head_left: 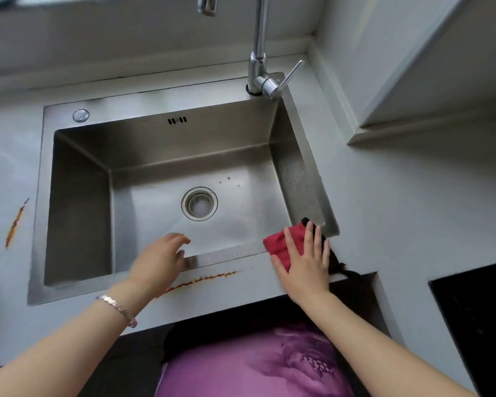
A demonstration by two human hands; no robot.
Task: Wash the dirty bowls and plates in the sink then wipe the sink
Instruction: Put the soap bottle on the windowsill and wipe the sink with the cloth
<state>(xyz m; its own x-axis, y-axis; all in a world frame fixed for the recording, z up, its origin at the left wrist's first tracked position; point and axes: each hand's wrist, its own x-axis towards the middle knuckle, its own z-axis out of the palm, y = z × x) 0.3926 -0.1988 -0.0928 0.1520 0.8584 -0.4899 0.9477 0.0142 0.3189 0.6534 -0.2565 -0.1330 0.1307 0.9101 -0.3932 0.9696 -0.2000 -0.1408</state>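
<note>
1 red cloth [281,242]: soft, light. You are pressing it flat-fingered under your right hand [307,265] at the sink [78,196] rim's 5 o'clock corner; palm its middle. Your left hand [158,262] is hovering, relaxed, empty.

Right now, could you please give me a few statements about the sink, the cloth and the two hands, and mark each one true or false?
1. The right hand presses flat on the red cloth at the front right corner of the sink. True.
2. Bowls and plates lie in the sink. False: the basin holds no dishes.
3. The left hand holds a sponge. False: it holds nothing and is loosely curled over the front rim.
4. The faucet stands at the sink's back right corner. True.
5. Water runs from the faucet. False: no stream is visible.
</note>
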